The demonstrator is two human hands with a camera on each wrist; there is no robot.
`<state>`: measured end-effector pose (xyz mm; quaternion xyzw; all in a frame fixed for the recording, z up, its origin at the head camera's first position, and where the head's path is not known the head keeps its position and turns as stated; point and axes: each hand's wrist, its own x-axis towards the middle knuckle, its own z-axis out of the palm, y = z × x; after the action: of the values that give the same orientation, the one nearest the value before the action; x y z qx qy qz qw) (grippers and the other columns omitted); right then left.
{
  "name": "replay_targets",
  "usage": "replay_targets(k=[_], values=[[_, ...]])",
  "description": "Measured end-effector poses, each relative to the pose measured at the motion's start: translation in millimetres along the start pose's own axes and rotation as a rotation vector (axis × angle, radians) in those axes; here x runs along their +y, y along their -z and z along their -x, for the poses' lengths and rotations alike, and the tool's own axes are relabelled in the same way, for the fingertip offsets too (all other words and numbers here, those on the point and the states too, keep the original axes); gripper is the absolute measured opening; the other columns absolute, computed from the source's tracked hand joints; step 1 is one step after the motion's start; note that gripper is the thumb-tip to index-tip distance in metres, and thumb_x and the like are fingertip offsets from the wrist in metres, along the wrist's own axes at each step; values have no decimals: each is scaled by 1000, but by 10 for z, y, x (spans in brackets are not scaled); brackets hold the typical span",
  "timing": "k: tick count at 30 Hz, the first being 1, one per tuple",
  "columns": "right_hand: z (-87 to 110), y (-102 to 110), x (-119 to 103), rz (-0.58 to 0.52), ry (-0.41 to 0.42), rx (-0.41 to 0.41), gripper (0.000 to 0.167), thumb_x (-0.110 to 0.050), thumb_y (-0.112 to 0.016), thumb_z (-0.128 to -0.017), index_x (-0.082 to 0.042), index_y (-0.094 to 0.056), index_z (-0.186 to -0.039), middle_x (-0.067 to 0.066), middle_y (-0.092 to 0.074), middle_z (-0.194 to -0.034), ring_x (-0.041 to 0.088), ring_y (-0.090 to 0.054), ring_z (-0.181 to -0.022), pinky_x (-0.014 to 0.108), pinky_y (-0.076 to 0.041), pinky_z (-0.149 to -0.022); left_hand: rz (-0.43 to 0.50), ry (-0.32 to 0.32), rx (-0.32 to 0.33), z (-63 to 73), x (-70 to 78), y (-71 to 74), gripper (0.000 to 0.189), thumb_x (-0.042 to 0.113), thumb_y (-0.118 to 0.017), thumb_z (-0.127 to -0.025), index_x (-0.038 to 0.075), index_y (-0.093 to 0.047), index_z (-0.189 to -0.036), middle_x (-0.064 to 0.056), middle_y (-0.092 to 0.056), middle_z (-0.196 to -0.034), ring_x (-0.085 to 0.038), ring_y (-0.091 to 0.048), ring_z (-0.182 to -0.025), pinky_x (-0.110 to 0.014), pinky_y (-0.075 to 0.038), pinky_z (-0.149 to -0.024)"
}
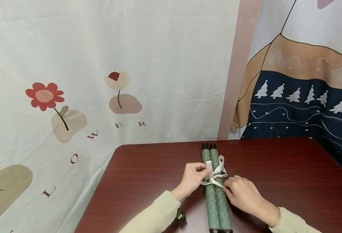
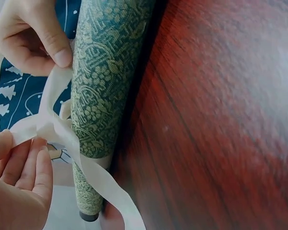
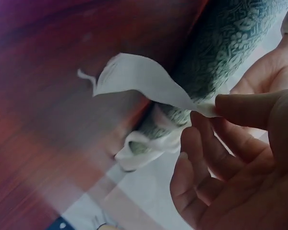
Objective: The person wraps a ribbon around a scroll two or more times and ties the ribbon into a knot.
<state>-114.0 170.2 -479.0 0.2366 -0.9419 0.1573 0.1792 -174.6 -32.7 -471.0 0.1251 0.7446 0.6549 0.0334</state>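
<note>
Two rolled scrolls [image 1: 212,200] in green patterned cloth with dark end knobs lie side by side, lengthwise, on the table. A white ribbon [image 1: 216,183] crosses over them near the middle, with a loop hanging on the right side. My left hand [image 1: 189,179], left of the scrolls, pinches one part of the ribbon [image 2: 103,182] between thumb and fingers. On the other side, my right hand [image 1: 243,194] pinches another part; in the right wrist view a loose end of ribbon [image 3: 137,74] sticks out past its thumb. The crossing is partly hidden by the fingers.
The dark red wooden table [image 1: 147,181] has rounded far corners. Behind it hangs a pale printed cloth [image 1: 173,64] with flowers and letters, and a navy patterned part [image 1: 290,113] at the right. A dark band [image 1: 180,215] sits at the left sleeve.
</note>
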Motion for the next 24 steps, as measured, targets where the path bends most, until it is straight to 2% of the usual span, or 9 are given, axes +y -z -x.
replay_targets(k=[5,10,14,19,24], values=[[72,100,152,-31,-24,-36,21,-9,-85,-82,-23,-71,-76,-17,-58,-71,7,-54,-67,31,-47,-55,-12,-3,1,1,1,3,10,5,-78,-92,-5,-80,-93,-13,-77,-84,-16,-62,-71,-19,-48,-62],[155,200,315,-43,-113,-117,21,-9,-83,-85,-26,-72,-79,-19,-59,-74,5,-56,-70,30,-48,-56,-9,-4,8,-3,-6,15,9,5,-78,-92,-4,-80,-93,-15,-77,-84,-10,-58,-68,-18,-45,-60],[215,272,462,-35,-162,-168,18,-11,-83,-86,-25,-74,-81,-17,-61,-76,5,-58,-71,31,-49,-57,6,2,12,-6,-14,27,9,5,-79,-92,-4,-80,-93,-15,-77,-85,-7,-58,-68,-18,-46,-60],[283,369,655,-35,-184,-197,13,-11,-82,-86,-22,-76,-84,-14,-66,-81,6,-60,-70,31,-49,-56,7,-4,10,-5,-16,48,9,4,-78,-92,-5,-80,-92,-14,-77,-85,-4,-58,-69,-18,-46,-62],[347,465,808,-43,-223,-250,12,-11,-81,-89,-21,-76,-85,-12,-67,-83,2,-53,-65,28,-44,-54,5,-10,9,-6,-23,56,9,4,-78,-92,-6,-80,-92,-13,-77,-85,-4,-60,-70,-18,-48,-63]])
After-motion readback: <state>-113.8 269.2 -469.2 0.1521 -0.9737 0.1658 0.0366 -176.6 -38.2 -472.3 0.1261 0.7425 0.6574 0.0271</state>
